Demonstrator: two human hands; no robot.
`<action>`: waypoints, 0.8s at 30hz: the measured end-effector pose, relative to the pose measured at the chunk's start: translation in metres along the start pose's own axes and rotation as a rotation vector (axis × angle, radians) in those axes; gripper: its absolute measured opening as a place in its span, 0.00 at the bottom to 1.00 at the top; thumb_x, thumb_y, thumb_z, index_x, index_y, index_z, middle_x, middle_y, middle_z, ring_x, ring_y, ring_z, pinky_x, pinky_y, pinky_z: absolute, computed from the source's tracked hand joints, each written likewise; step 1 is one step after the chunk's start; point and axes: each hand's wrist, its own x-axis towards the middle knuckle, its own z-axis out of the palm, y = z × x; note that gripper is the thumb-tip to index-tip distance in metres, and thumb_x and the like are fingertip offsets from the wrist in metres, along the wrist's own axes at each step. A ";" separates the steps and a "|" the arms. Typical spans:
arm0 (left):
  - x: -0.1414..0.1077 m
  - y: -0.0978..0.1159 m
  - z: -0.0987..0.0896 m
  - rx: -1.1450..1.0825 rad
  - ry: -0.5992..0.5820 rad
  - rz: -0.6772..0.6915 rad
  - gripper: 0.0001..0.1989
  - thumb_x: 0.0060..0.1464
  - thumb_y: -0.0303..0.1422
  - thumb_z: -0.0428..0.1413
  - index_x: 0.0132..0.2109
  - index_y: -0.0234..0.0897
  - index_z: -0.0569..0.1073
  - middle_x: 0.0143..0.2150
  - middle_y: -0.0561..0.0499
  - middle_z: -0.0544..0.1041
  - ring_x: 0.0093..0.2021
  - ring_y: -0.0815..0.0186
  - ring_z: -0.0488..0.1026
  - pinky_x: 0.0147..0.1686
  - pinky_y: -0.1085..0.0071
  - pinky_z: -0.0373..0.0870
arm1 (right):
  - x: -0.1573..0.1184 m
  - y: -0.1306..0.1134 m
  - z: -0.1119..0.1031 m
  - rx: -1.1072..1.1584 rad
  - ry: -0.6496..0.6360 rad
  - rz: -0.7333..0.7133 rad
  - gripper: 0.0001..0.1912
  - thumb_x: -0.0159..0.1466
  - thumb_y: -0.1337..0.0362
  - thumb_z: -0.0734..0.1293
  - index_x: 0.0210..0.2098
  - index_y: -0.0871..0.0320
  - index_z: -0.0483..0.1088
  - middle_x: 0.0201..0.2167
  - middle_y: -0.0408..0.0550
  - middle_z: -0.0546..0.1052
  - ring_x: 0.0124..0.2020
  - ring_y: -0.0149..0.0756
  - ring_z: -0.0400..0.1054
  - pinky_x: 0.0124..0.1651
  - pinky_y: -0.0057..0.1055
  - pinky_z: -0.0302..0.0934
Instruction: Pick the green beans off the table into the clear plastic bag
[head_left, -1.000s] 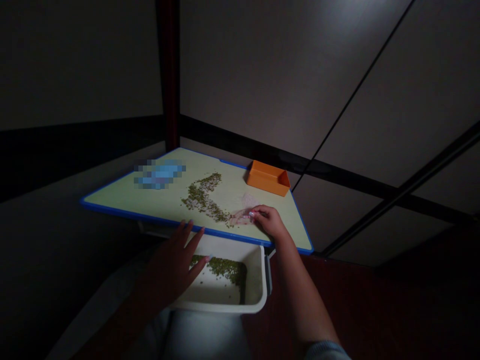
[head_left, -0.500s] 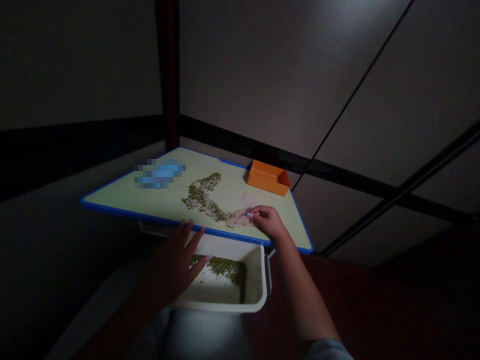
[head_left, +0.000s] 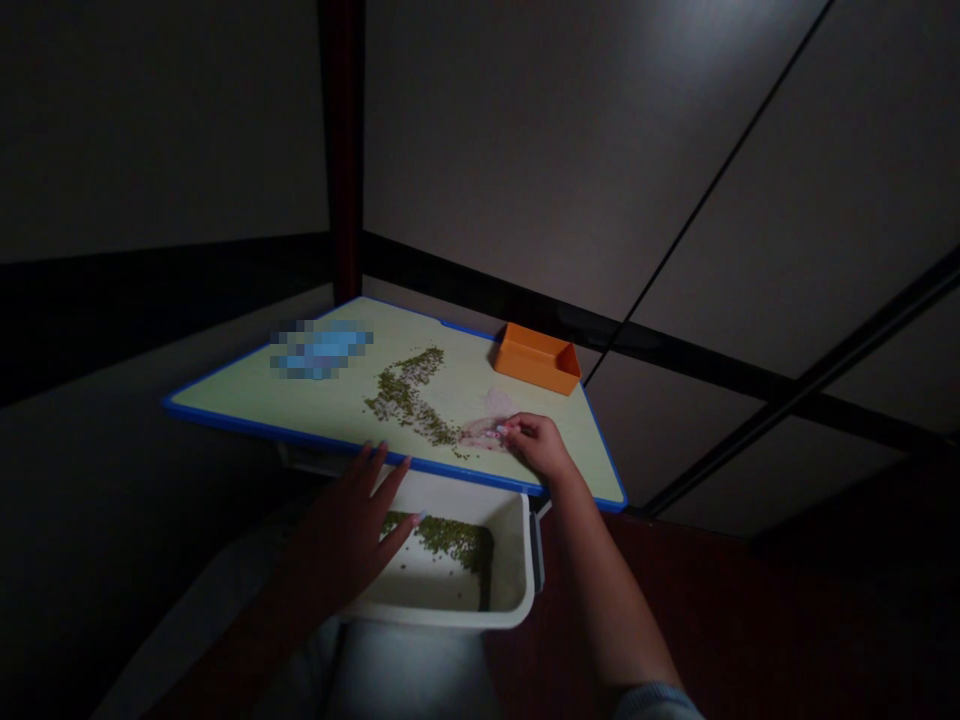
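Note:
My right hand (head_left: 534,440) rests low over the right part of the small table (head_left: 315,410). Its thumb and fingertips are pinched together, and whatever they hold is too small to make out. Just left of these fingertips is a pinkish printed picture on the tabletop. A loose band of small green grains (head_left: 409,395) lies across the middle of the table. My left hand (head_left: 360,525) is open with its fingers spread, fingertips at the blue front edge. Its palm is above a white plastic bin (head_left: 514,560), partly hiding the bin's left side. More green grains lie inside the bin.
An orange rectangular tray (head_left: 536,360) stands at the table's back right corner. On the left part of the tabletop is a blurred-out blue patch (head_left: 322,350). Panelled walls stand close behind the table, and a reddish floor shows at the lower right.

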 end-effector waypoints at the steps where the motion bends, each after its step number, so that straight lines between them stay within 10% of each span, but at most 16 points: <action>1: 0.000 0.000 0.000 -0.002 -0.006 -0.003 0.30 0.59 0.49 0.47 0.60 0.32 0.68 0.66 0.31 0.64 0.68 0.43 0.58 0.58 0.46 0.66 | 0.000 0.000 0.000 -0.002 0.000 -0.011 0.13 0.52 0.54 0.70 0.26 0.59 0.72 0.21 0.44 0.74 0.22 0.30 0.62 0.26 0.26 0.55; 24: 0.000 -0.001 0.000 -0.017 0.000 0.002 0.30 0.58 0.48 0.49 0.61 0.33 0.68 0.65 0.31 0.64 0.67 0.42 0.58 0.58 0.46 0.66 | -0.001 -0.005 0.002 -0.267 0.052 -0.246 0.05 0.58 0.64 0.70 0.29 0.58 0.78 0.28 0.48 0.74 0.32 0.35 0.66 0.37 0.30 0.60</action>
